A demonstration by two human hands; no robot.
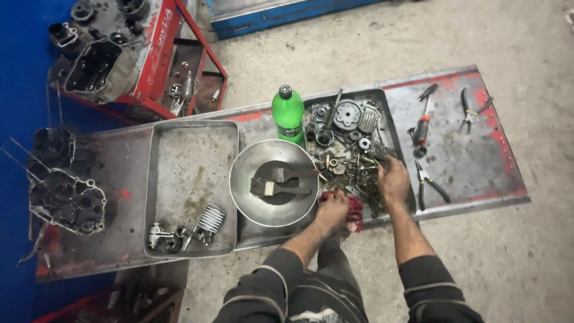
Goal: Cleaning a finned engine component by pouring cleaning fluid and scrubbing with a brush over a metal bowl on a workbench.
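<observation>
While the left hand rests closed on a red rag, the right hand reaches into a tray of oily parts. Whether its grip holds anything cannot be told. A metal bowl with a brush sits beside them.

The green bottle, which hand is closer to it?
Left. The left hand rests on a red rag below and slightly right of the green bottle. The right hand is farther right, among small metal parts in the dark tray.

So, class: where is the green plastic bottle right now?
In the head view the green bottle stands upright near the middle of the metal board, just behind the round metal bowl and left of the parts tray.
</observation>
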